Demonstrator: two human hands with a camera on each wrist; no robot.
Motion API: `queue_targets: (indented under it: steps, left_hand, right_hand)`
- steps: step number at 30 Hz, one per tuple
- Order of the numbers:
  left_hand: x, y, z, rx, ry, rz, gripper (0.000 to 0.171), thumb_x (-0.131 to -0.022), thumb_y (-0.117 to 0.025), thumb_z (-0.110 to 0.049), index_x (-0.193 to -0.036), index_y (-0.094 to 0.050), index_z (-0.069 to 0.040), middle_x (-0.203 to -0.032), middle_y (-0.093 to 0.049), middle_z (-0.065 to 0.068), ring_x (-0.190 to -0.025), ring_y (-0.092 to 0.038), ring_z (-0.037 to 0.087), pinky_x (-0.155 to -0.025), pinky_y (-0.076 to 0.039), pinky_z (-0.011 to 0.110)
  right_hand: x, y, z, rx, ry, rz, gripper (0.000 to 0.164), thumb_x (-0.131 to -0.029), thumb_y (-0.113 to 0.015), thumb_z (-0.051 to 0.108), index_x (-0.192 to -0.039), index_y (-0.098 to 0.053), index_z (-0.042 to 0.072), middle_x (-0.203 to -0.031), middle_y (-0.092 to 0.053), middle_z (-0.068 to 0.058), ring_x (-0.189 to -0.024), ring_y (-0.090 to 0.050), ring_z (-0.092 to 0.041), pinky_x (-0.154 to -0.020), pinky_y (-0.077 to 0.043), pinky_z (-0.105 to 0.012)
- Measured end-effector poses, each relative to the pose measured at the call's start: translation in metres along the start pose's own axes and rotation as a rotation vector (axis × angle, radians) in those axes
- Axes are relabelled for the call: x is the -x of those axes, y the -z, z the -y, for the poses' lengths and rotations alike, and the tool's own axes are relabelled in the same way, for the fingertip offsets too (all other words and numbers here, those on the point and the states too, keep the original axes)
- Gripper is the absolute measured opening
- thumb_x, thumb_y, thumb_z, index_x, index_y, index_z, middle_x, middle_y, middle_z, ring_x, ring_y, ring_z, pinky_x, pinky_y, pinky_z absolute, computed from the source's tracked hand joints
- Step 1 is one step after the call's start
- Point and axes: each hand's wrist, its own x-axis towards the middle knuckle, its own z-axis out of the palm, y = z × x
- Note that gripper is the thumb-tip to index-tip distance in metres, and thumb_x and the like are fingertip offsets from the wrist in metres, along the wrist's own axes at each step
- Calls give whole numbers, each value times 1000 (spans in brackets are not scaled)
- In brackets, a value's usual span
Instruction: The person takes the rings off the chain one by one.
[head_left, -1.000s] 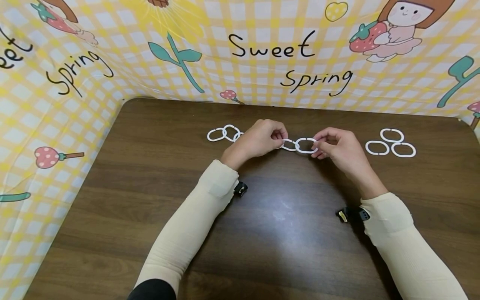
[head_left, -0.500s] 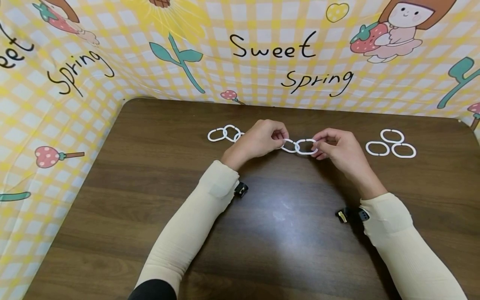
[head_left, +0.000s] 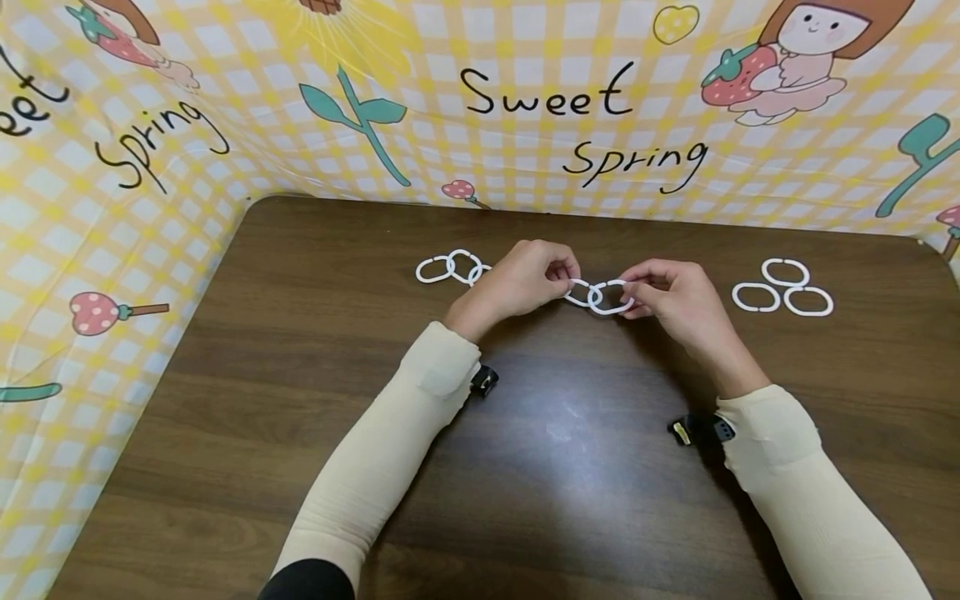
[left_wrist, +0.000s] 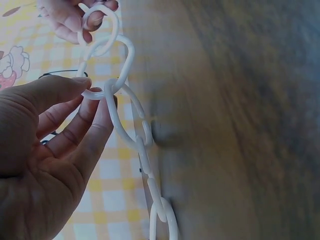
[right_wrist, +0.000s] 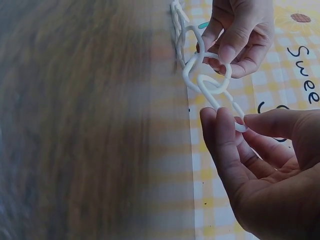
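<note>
In the head view my left hand (head_left: pixel 513 279) pinches a white oval plastic chain link (head_left: pixel 577 304) between thumb and fingers. My right hand (head_left: pixel 678 304) pinches the end link (head_left: pixel 611 313), which hooks through the left hand's link. From the left hand more joined links (head_left: pixel 465 252) run left along the table, partly hidden behind that hand. The left wrist view shows this chain (left_wrist: pixel 114 122) trailing down from the held link (left_wrist: pixel 131 52). In the right wrist view thumb and fingertips grip the far end of the end link (right_wrist: pixel 210 95).
Three loose white links lie close together on the right: a left one (head_left: pixel 756 311), a back one (head_left: pixel 785 261) and a front one (head_left: pixel 808 313). A yellow checked cloth (head_left: pixel 525 167) stands along the back and left edges of the brown wooden table (head_left: pixel 570 500).
My right hand has shifted slightly left and toward me, and the end link now tilts and overlaps the left hand's link more. The left hand has barely moved.
</note>
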Motion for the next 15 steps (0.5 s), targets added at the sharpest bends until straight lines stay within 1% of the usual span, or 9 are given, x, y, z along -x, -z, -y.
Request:
queue_targets:
  steps: [8, 15]
  left_hand:
    - [0, 0, -3, -3, 1, 0, 9, -99, -66, -6, -102, -75, -5, -90, -69, 4, -84, -61, 12, -76, -48, 21]
    - [0, 0, -4, 1, 6, 6, 9, -100, -67, -7, -102, -75, -5, -90, -69, 4, -84, -61, 13, -76, -48, 21]
  right_hand:
    - [-1, -2, 0, -8, -2, 4, 25, -102, -55, -4, -118, -64, -20, -77, -68, 5, -71, -68, -3, -68, -62, -22]
    - [-1, -4, 1, -14, -8, 14, 25, -102, -55, -3, -118, -64, -20, -76, -69, 3, -69, -68, -4, -67, -62, -23]
